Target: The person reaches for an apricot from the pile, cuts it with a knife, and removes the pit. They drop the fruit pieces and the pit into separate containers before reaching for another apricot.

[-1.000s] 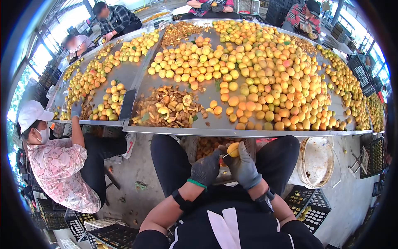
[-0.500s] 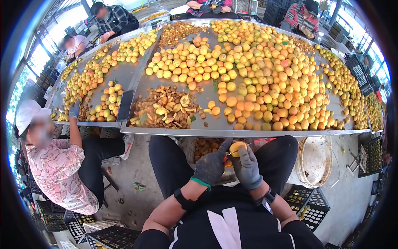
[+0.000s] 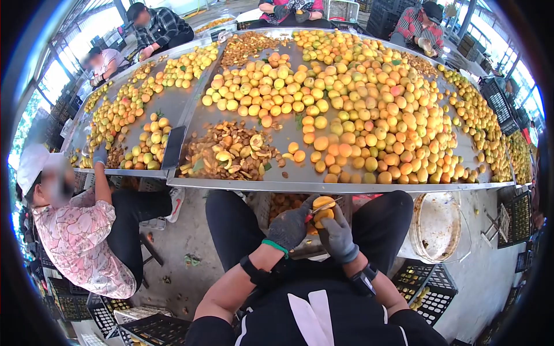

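Observation:
Above my lap, both gloved hands meet around one yellow-orange fruit (image 3: 324,215), which shows a split between an upper and a lower part. My right hand (image 3: 340,239), in a grey glove, is closed on the fruit from the right. My left hand (image 3: 288,230), in a dark glove with a green cuff, is closed on a small tool with a reddish handle and a thin blade (image 3: 316,214) that touches the fruit at the split. Beyond my knees, a metal table (image 3: 231,184) bears a large heap of whole fruit (image 3: 398,124) and a pile of cut pieces and pits (image 3: 234,151).
Below the table edge is a crate of orange pieces (image 3: 283,203). A white bucket (image 3: 435,225) stands right of my knee, with a black crate (image 3: 427,288) nearby. A person in a pink top (image 3: 86,230) sits at left; several others sit around the table.
The fruit has turned and now shows a split with the blade at it. My hands have shifted slightly. The person at left has leaned a little further left.

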`<state>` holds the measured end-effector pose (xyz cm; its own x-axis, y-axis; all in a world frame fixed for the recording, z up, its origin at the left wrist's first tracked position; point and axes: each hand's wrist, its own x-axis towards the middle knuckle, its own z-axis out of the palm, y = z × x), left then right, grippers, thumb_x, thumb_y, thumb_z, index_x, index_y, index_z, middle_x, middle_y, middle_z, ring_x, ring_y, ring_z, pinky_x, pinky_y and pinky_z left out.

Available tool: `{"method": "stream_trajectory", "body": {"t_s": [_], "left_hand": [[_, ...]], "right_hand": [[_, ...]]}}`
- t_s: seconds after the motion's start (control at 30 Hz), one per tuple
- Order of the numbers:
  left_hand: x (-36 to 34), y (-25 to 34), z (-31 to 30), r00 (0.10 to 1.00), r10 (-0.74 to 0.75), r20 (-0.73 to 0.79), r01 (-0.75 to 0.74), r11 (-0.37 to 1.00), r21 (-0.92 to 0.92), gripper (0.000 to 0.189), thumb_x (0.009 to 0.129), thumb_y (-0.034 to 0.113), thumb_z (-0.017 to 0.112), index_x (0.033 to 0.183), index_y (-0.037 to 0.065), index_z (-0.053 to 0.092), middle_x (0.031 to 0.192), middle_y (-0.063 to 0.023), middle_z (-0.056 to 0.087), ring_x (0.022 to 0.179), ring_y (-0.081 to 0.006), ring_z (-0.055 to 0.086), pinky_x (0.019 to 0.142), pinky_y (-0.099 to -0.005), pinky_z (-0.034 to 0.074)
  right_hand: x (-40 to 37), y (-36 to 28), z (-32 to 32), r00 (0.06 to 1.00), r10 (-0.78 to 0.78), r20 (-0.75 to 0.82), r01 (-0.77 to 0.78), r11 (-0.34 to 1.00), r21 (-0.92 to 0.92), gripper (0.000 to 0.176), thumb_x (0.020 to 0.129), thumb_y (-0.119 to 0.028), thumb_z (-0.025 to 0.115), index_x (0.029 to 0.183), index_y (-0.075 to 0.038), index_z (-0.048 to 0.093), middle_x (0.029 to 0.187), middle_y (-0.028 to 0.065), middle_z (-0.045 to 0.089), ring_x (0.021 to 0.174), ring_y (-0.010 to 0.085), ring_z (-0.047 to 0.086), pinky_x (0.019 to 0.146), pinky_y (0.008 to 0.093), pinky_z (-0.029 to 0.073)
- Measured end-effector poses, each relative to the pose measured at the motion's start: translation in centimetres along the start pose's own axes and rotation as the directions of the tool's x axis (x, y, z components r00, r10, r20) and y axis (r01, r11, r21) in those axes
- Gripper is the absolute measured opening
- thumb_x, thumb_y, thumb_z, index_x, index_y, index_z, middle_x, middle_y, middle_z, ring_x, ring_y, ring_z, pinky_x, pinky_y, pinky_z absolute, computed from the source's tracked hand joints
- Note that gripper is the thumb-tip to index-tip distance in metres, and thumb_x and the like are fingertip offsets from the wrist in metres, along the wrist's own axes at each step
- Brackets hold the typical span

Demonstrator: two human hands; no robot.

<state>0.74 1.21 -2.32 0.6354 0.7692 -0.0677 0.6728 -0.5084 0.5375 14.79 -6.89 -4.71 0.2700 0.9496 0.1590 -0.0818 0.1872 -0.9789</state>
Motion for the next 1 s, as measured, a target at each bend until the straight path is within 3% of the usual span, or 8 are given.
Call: {"method": "stream_trajectory", "body": {"t_s": [0.07, 0.13, 0.17, 0.2, 0.6, 0.67, 0.83, 1.0], "left_hand": [[-0.4, 1.4, -1.9, 0.999, 0.007, 0.039, -0.009, 0.999, 0.046, 0.068, 0.086, 0.015, 0.053, 0.146, 0.03, 0.025, 0.072, -0.0215, 0.063, 0.066, -0.0381, 0.064, 0.059, -0.0489, 0.052], [-0.6, 2.0, -2.9, 0.996, -0.016, 0.086, 0.012, 0.999, 0.049, 0.067, 0.086, 0.014, 0.053, 0.146, 0.028, 0.027, 0.076, -0.0224, 0.064, 0.07, -0.0388, 0.064, 0.063, -0.0498, 0.052], [-0.5, 1.9, -3.1, 0.991, -0.043, 0.127, 0.037, 0.998, 0.051, 0.065, 0.085, 0.014, 0.053, 0.145, 0.025, 0.03, 0.08, -0.0232, 0.064, 0.073, -0.0394, 0.064, 0.066, -0.0507, 0.051], [-0.6, 1.5, -3.0, 0.991, -0.042, 0.13, 0.036, 0.998, 0.052, 0.065, 0.085, 0.014, 0.053, 0.145, 0.025, 0.03, 0.08, -0.0232, 0.064, 0.073, -0.0394, 0.064, 0.066, -0.0507, 0.051], [0.4, -1.7, -1.4, 0.998, 0.048, -0.035, -0.056, 0.95, -0.308, 0.046, 0.086, 0.019, 0.062, 0.13, 0.014, 0.049, 0.083, -0.018, 0.065, 0.077, -0.0311, 0.066, 0.07, -0.0408, 0.052], [0.5, -1.0, -2.4, 0.971, -0.178, 0.158, 0.232, 0.849, -0.474, 0.036, 0.087, 0.017, 0.062, 0.12, 0.007, 0.054, 0.08, -0.0131, 0.065, 0.074, -0.0216, 0.064, 0.067, -0.0358, 0.051], [0.4, -1.5, -2.4, 0.952, -0.213, 0.219, 0.305, 0.719, -0.624, 0.033, 0.087, 0.017, 0.063, 0.118, 0.007, 0.054, 0.085, -0.0119, 0.065, 0.071, -0.0197, 0.063, 0.066, -0.0334, 0.051], [0.0, -0.1, -5.7, 0.951, -0.147, 0.274, 0.309, 0.352, -0.884, 0.021, 0.087, 0.018, 0.066, 0.099, 0.003, 0.06, 0.07, -0.0077, 0.062, 0.061, -0.0131, 0.058, 0.055, -0.0278, 0.048]], "right_hand": [[0.8, 0.0, -1.1, 0.924, -0.302, 0.236, 0.38, 0.648, -0.66, 0.034, 0.09, -0.003, 0.052, 0.124, -0.001, 0.05, 0.116, 0.0086, 0.057, 0.104, 0.0169, 0.058, 0.091, 0.0272, 0.046], [1.3, -0.9, -0.5, 0.931, -0.306, 0.2, 0.364, 0.724, -0.586, 0.033, 0.091, -0.002, 0.051, 0.123, -0.001, 0.05, 0.118, 0.0098, 0.057, 0.105, 0.0191, 0.059, 0.09, 0.029, 0.049], [1.5, -1.7, -0.2, 0.999, 0.013, 0.044, -0.012, 1.0, -0.012, 0.033, 0.091, -0.001, 0.051, 0.123, -0.001, 0.05, 0.117, 0.0096, 0.057, 0.105, 0.0192, 0.058, 0.09, 0.0299, 0.049], [1.5, -2.1, -0.1, 0.925, 0.361, 0.117, -0.357, 0.727, 0.586, 0.032, 0.09, 0.0, 0.051, 0.123, -0.002, 0.05, 0.116, 0.0094, 0.058, 0.105, 0.0193, 0.058, 0.089, 0.0308, 0.049], [3.4, 1.1, -2.1, 0.932, 0.296, -0.209, -0.256, 0.946, 0.199, 0.029, 0.087, -0.001, 0.06, 0.115, -0.001, 0.051, 0.111, 0.0063, 0.06, 0.096, 0.0135, 0.06, 0.085, 0.026, 0.049], [3.8, 0.6, -2.3, 0.948, 0.216, -0.232, -0.19, 0.973, 0.131, 0.028, 0.087, -0.001, 0.061, 0.114, -0.002, 0.051, 0.111, 0.007, 0.06, 0.096, 0.0124, 0.059, 0.085, 0.0238, 0.048], [3.8, -2.1, -1.9, 0.883, 0.461, 0.09, -0.395, 0.625, 0.673, 0.025, 0.089, -0.007, 0.057, 0.114, -0.008, 0.051, 0.099, 0.0086, 0.059, 0.086, 0.0207, 0.061, 0.079, 0.0338, 0.052], [1.8, -2.7, -1.0, 0.712, 0.58, 0.395, -0.689, 0.47, 0.551, 0.031, 0.093, -0.026, 0.052, 0.116, -0.006, 0.05, 0.09, 0.0088, 0.056, 0.078, 0.0251, 0.06, 0.07, 0.033, 0.052]]}}
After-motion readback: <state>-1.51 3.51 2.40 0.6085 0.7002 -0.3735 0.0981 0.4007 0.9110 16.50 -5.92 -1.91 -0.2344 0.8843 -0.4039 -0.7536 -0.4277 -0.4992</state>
